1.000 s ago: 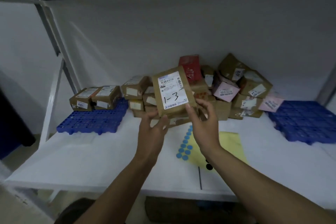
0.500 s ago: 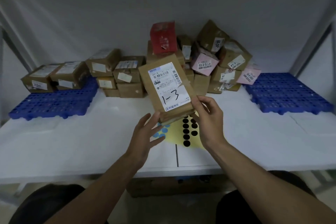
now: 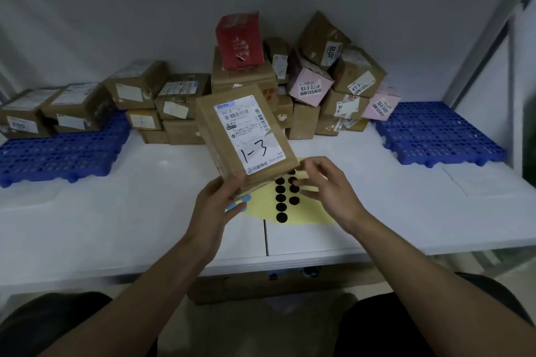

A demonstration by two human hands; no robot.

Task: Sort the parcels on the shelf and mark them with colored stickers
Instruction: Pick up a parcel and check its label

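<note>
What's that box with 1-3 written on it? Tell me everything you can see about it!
It is a brown cardboard parcel with a white shipping label bearing barcodes and a handwritten 1-3. It is held tilted above the yellow sticker sheet, label toward the camera. The left hand grips its lower end; the right hand is beside its lower right corner, contact unclear.

Left hand (image 3: 216, 206): bare.
Left forearm (image 3: 145, 293): bare along all of its visible length, which reaches the frame edge at 7 o'clock.
Right hand (image 3: 327, 185): bare, with slightly blurred fingertips.
Right forearm (image 3: 420, 269): bare out to the frame edge at 5 o'clock.
Clothing at 7 o'clock (image 3: 52, 322): dark, near-black matte fabric with a rounded outline; which garment it is cannot be told.
Clothing at 5 o'clock (image 3: 385, 330): similar dark fabric, partly covered by the right forearm.
</note>
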